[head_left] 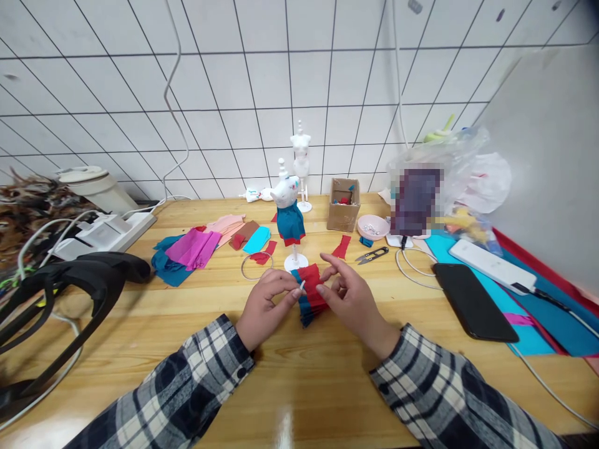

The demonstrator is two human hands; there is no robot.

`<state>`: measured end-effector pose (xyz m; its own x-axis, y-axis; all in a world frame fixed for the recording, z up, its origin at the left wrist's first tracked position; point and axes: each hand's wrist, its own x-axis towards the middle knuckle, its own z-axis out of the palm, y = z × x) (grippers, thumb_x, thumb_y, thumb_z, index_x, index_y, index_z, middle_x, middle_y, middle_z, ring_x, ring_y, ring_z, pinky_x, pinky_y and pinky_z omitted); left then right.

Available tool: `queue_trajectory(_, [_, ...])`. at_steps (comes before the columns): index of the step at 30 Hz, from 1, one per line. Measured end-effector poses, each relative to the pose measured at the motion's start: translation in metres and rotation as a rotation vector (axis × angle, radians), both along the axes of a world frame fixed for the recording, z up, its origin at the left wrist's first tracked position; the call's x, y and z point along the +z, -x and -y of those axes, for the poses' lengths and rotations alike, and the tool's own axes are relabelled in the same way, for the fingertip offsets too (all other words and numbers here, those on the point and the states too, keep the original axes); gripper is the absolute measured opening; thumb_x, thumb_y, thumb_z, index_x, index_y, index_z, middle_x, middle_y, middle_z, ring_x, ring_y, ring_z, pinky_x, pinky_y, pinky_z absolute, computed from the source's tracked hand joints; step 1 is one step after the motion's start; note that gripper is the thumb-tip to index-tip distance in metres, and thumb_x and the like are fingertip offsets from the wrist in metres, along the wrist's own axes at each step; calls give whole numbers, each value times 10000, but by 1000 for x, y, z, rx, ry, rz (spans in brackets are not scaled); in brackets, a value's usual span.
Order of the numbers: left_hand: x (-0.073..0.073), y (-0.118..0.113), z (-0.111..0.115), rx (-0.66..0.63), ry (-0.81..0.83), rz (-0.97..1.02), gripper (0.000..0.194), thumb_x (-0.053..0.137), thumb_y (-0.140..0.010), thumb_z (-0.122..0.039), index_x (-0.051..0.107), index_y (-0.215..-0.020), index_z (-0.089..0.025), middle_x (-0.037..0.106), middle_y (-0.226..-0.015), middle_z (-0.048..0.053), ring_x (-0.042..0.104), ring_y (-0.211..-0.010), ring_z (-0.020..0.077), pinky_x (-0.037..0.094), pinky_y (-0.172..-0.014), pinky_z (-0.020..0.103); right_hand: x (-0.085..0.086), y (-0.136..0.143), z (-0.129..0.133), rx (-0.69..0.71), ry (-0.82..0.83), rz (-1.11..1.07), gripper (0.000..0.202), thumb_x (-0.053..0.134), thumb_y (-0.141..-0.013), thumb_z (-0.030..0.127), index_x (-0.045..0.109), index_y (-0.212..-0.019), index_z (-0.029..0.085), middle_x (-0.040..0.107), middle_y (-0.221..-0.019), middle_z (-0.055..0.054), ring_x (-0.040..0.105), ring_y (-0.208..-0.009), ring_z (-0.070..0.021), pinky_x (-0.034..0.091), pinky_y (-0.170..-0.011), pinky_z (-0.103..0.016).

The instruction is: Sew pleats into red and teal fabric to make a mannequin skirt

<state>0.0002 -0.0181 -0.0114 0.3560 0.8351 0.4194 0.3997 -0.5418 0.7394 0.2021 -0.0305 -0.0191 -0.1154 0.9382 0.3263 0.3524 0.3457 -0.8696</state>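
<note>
Between my hands lies a gathered strip of red and teal-blue cloth. My left hand is closed in a pinch at the cloth's blue side, with a small white piece showing at its fingertips. My right hand is at the red side, its index finger stretched out and its thumb apart from it, close against the cloth's edge. Just beyond stands a small white dress form wearing a teal skirt with a red hem. Any thread or needle is too small to make out.
Behind are a second dress form, a cardboard box and a pink bowl. Thread snips and a black phone lie right. Fabric pieces, a metal ring and a black frame lie left.
</note>
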Motion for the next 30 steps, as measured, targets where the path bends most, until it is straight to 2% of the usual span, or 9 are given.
queue_trajectory(3, [0,0,1,-12,46,3,210,571,-923,-335,736,-887,-210,647,-911,56,602,-891,178,482,-820,331,5,-3,5,30,-225,196,245,585,-884,227,668,-1113,247,660,-928,-37,562,-676,-127,473,-649,-274])
queue_trajectory(6, [-1,-1,2,-43,43,-4,207,557,-930,-316,733,-977,-218,624,-917,55,595,-890,178,491,-803,334,8,-2,8,64,-324,335,202,595,-895,255,691,-1072,246,687,-963,-56,616,-879,-180,483,-757,-300])
queue_trajectory(12, [-5,0,4,-53,-130,-151,168,563,-914,-238,725,-957,-222,635,-879,45,578,-853,177,461,-759,339,5,-2,8,52,-321,444,150,569,-920,281,705,-966,235,702,-904,-40,625,-829,-161,458,-718,-275])
queue_trajectory(18, [-1,-1,6,-63,-300,-269,140,572,-866,-173,699,-920,-194,636,-833,50,548,-791,176,431,-721,346,8,0,10,77,-329,574,166,535,-923,263,693,-910,213,694,-864,-42,623,-788,-158,412,-656,-273])
queue_trajectory(21, [1,-4,7,-61,-323,-291,117,576,-853,-165,688,-879,-188,639,-827,52,546,-783,174,431,-723,348,8,2,10,76,-280,529,116,561,-880,220,676,-865,210,679,-833,-30,606,-742,-146,400,-627,-264])
queue_trajectory(25, [0,-6,9,-34,-303,-303,109,576,-850,-171,680,-866,-199,645,-856,52,548,-804,178,438,-732,349,6,5,8,56,-141,334,50,609,-800,177,642,-780,210,640,-761,-3,547,-638,-120,392,-567,-240])
queue_trajectory(30, [2,-5,10,-44,-270,-295,122,544,-859,-172,659,-879,-207,640,-862,48,551,-821,185,439,-750,357,5,8,7,62,-11,151,43,623,-759,167,633,-745,206,593,-693,17,495,-577,-106,392,-535,-226])
